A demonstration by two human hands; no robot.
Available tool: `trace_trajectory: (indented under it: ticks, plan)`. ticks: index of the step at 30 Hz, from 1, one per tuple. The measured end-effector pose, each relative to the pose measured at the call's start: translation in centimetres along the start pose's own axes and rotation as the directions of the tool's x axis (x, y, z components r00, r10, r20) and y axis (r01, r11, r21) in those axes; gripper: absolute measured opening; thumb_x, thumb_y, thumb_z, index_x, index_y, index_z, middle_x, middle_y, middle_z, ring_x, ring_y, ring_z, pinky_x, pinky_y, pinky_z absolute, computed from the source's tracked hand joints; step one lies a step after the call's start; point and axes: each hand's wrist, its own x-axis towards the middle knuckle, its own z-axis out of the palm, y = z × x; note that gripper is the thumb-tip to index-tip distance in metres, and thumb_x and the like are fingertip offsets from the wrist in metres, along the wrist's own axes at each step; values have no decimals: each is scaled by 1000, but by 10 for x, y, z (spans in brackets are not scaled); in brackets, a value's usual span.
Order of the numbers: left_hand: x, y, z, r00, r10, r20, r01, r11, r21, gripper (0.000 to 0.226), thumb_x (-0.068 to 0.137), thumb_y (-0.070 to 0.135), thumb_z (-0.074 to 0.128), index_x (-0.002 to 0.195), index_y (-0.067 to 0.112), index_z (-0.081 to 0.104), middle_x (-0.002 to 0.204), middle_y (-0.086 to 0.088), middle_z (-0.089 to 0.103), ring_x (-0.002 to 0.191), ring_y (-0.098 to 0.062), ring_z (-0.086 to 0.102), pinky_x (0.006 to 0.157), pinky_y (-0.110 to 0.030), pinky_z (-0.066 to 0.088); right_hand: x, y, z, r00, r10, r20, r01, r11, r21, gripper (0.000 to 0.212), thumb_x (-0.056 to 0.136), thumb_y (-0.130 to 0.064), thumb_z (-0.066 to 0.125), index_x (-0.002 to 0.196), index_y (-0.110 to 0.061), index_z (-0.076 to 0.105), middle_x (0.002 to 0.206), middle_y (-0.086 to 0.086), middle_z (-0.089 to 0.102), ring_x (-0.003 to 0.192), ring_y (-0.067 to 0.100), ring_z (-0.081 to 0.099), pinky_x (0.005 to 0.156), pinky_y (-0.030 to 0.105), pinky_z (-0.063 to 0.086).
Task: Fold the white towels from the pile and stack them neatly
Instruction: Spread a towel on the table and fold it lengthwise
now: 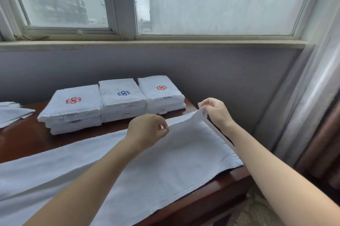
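Across the near half of the dark wooden surface (27,139) lay a long white towel (156,170), spread flat and running from about eight o'clock toward two o'clock, its far-right end reaching the surface's edge. Both hands were at that end. The left hand (145,131) pinched the towel's far edge between thumb and curled fingers (161,124). The right hand (216,113), a little further toward two o'clock, pinched the corner the same way, with its fingers (204,105) closed on the cloth. Between the two grips the edge was raised off the surface and pulled straight, while the rest of the towel rested flat.

At twelve o'clock from the hands, against the grey wall (220,71), stood three stacks of folded white towels, side by side and close together. The left stack (71,111) was embroidered red on top, the middle stack (122,102) blue and the right stack (161,97) red. At nine o'clock — well apart from the stacks — loose white towels (12,113) lay at the picture's edge. A window (211,5) ran above the wall, and a curtain (312,97) hung at three o'clock.
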Motion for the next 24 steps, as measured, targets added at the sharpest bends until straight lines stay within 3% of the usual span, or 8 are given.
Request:
trace_trajectory:
  ticks: [3,5,9,11,14,16,18,24]
  plan:
    - [-4,4,11,987,15,161,2,994,-105,32,88,62,54,82,36,71,83,20,69,82,-1,62,69,-26,49,-5,3,-9,996,17,-91,-22,998,-52,33,82,5,41,75,-13,68,94,3,71,98,18,64,79,22,46]
    - [-4,3,16,989,-7,150,32,986,-166,32,92,59,50,84,35,70,83,21,69,83,-1,61,72,-27,50,-9,1,-9,996,-10,-87,1,995,-98,32,83,0,43,77,-15,70,91,0,72,96,16,65,82,27,48]
    - [-7,-9,25,997,19,72,-10,992,-128,19,95,36,55,107,35,70,104,21,63,104,-7,58,80,-27,45,-19,-8,9,995,-55,86,72,974,-216,31,88,-6,46,84,-23,72,96,-9,72,98,9,64,87,29,49]
    - [-10,-16,32,997,53,63,-48,996,-71,25,95,34,54,117,31,68,121,15,60,116,-12,54,90,-30,45,-26,-8,27,972,-39,230,106,953,-284,33,92,-8,45,104,-24,72,114,-8,70,111,8,61,98,28,46]
    - [-16,-21,47,986,53,156,-61,997,49,38,100,37,40,133,24,55,140,2,49,134,-22,42,106,-35,35,-41,3,61,909,37,414,137,914,-382,45,95,-12,41,138,-21,53,146,-2,50,135,14,43,116,33,29]
    - [-20,-22,56,976,5,217,-22,997,77,47,104,38,31,149,25,37,160,-2,27,148,-20,20,120,-37,15,-50,14,78,874,53,482,265,779,-568,48,101,-24,36,149,-22,37,158,2,31,147,18,23,122,43,12]
    - [-19,-24,60,976,-9,219,-9,997,79,51,105,38,28,154,26,28,164,-1,17,151,-17,11,121,-38,6,-56,24,86,880,25,475,347,649,-677,51,104,-34,26,154,-26,24,164,0,13,151,15,6,122,47,-1]
    - [-15,-16,66,969,-20,247,2,997,75,52,105,40,23,155,27,21,165,-1,10,152,-16,5,122,-39,3,-56,36,77,890,-13,455,366,615,-698,53,104,-40,22,156,-31,19,165,-3,8,151,11,1,122,42,-5]
